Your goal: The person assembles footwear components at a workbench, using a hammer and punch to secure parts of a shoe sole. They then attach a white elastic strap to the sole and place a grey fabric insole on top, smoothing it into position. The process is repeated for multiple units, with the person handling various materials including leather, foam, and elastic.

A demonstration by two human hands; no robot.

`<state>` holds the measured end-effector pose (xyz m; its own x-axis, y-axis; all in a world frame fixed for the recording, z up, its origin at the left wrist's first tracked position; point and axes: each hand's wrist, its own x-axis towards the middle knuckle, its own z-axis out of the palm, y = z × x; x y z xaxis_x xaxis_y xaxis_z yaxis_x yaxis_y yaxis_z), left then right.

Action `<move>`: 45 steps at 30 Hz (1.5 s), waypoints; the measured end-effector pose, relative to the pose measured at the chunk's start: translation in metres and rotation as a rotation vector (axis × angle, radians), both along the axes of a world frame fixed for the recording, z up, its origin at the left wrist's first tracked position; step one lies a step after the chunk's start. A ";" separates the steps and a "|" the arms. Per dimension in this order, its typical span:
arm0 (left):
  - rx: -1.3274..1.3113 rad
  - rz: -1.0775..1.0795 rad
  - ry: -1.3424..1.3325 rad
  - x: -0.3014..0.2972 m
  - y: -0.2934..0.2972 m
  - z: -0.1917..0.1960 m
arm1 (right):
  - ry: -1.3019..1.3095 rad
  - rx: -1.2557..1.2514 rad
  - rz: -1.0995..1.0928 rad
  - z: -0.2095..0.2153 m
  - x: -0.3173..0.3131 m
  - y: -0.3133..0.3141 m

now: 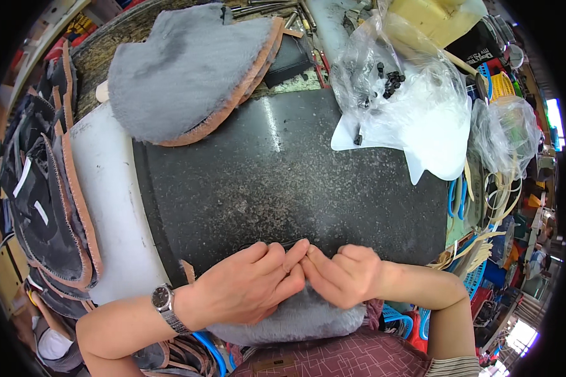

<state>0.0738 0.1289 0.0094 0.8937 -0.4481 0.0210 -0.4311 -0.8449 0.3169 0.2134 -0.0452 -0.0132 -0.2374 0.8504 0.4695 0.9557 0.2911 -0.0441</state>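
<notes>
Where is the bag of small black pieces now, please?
At the head view's upper right, the clear bag lies partly on the black slab.

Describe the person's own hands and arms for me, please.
The left hand is bare, with a watch on its wrist: round dark dial, silvery metal band. The right hand is also bare; a striped sleeve shows at that upper arm.

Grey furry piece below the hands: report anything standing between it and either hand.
Nothing visible does: the left hand and right hand overlap the grey furry piece in view. Any contact beneath them is hidden.
</notes>
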 end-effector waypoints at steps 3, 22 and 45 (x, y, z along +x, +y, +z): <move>0.117 -0.012 -0.030 -0.004 -0.004 0.003 | 0.047 -0.181 0.032 0.012 0.005 -0.014; 0.139 0.337 -0.209 0.004 -0.015 -0.007 | 0.547 -0.489 -0.316 0.064 -0.055 -0.062; -0.170 0.342 -0.101 -0.028 -0.047 -0.010 | 0.227 -0.303 -0.257 0.007 -0.045 -0.085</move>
<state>0.0461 0.0820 -0.0004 0.9805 -0.1073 0.1644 -0.1697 -0.8843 0.4349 0.1680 -0.1300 -0.0061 0.0798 0.9752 0.2066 0.9517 -0.0129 -0.3069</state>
